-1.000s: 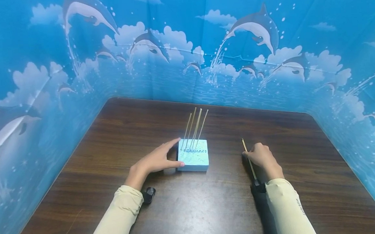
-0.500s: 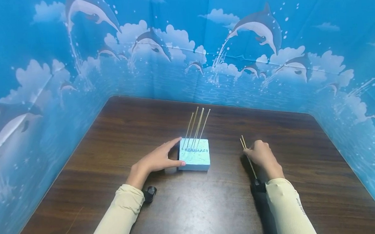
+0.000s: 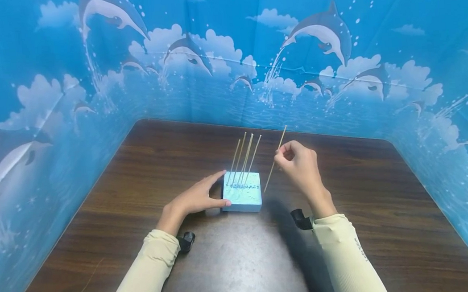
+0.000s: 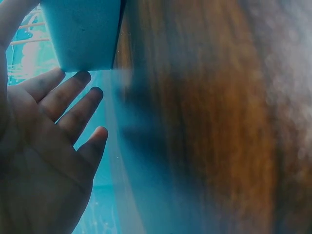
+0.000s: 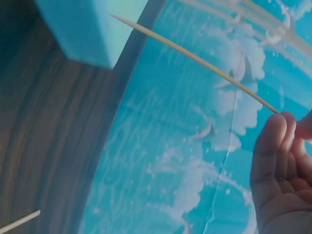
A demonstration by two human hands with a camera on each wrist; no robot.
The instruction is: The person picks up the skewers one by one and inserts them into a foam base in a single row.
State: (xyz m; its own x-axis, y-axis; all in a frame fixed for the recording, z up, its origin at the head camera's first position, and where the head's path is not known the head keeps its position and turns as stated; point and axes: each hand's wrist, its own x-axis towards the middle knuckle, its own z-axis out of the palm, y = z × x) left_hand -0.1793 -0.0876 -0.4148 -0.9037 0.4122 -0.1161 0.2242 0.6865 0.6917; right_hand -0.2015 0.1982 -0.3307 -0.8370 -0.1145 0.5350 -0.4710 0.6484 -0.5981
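Note:
A pale blue foam block (image 3: 243,200) lies on the table, with several thin bamboo skewers (image 3: 254,153) standing upright in its top beside a row of dark marks. At the block's left side, my left hand (image 3: 193,198) rests with thumb and extended fingers touching its edges. My right hand (image 3: 302,166) pinches one bamboo skewer (image 3: 272,172) between thumb and fingertips, tilted, just right of the block. In the right wrist view its sharp lower tip overlaps the block's corner. The left wrist view shows the fingertips (image 4: 100,132) spread by the block's wall.
Another skewer (image 5: 20,221) lies on the wooden table in the right wrist view; my right arm hides it from the head camera. A blue dolphin-print curtain (image 3: 222,93) surrounds the table's far and side edges. A dark wrist camera (image 3: 301,219) sits on the right wrist.
My right hand has lifted a skewer off the table on the right and carried it leftward and up toward the block. The left hand and block stay in place.

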